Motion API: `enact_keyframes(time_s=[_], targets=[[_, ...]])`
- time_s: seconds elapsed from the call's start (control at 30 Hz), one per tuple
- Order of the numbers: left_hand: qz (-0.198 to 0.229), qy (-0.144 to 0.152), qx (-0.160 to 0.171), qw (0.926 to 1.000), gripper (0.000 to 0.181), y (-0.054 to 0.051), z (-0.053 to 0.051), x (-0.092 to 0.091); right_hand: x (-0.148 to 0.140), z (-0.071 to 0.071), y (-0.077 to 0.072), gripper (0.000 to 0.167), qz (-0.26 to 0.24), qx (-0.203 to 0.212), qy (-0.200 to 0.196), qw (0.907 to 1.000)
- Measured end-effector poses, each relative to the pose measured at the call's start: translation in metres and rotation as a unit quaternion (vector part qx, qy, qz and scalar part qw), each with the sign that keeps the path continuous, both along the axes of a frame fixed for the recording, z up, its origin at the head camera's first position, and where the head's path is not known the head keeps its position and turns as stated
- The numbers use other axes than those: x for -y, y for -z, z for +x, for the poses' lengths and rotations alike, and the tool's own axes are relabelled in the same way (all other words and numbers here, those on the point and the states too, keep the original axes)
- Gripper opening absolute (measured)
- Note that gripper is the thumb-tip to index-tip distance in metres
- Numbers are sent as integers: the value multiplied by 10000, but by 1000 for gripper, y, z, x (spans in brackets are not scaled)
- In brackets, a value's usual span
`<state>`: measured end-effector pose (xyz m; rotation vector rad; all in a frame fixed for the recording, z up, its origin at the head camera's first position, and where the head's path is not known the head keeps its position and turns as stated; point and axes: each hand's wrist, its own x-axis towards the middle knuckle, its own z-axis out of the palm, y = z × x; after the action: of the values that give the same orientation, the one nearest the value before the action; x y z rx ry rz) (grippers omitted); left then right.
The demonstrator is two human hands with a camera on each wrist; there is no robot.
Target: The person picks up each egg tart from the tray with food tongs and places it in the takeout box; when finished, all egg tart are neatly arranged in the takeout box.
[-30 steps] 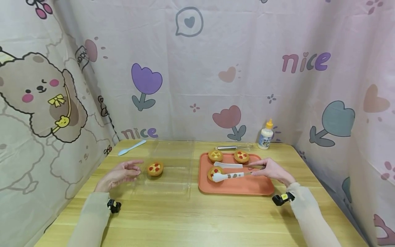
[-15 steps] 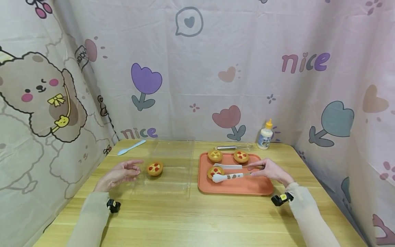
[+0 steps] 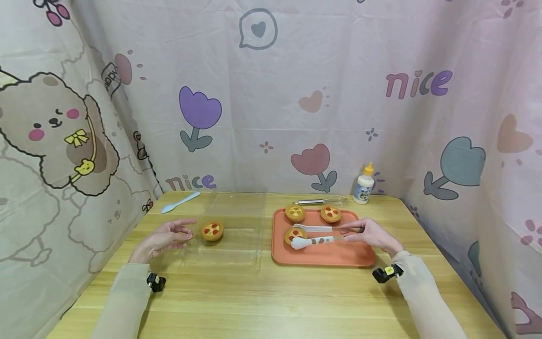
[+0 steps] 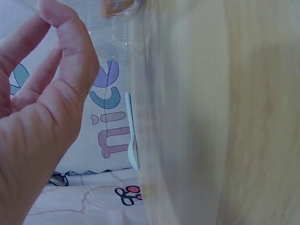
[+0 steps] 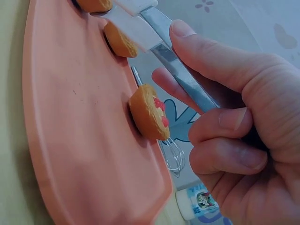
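My right hand (image 3: 372,234) holds tongs with white, spotted tips (image 3: 315,242) and metal arms (image 5: 180,77) between thumb and fingers. The tong tips stand apart, one at each side of a small pizza-like tart (image 3: 292,235) on an orange tray (image 3: 338,256); whether they touch it I cannot tell. Two more tarts, one yellow-topped (image 3: 295,213) and one red-topped (image 3: 330,214), sit at the tray's back. My left hand (image 3: 167,240), its fingers loosely bent, is at the left edge of a clear plastic box (image 3: 241,259); contact is unclear. One tart (image 3: 212,231) lies inside the box.
A pale blue spoon (image 3: 181,203) lies at the table's back left. Behind the tray are a whisk (image 3: 319,202) and a white bottle (image 3: 363,189) with a yellow cap. A printed curtain (image 3: 262,117) hangs behind the wooden table (image 3: 262,306).
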<state>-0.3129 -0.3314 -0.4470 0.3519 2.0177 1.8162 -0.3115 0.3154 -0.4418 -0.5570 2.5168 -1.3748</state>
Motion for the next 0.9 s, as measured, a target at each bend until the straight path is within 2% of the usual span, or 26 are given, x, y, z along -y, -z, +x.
enact_keyframes(time_s=[0.43, 0.9], targets=[[53, 71, -22, 10000, 65, 2, -2, 1, 9, 4, -2, 47, 110, -35, 360, 9993], [11, 97, -68, 9999, 57, 2, -2, 1, 26, 1, -11, 46, 260, -183, 413, 9986]])
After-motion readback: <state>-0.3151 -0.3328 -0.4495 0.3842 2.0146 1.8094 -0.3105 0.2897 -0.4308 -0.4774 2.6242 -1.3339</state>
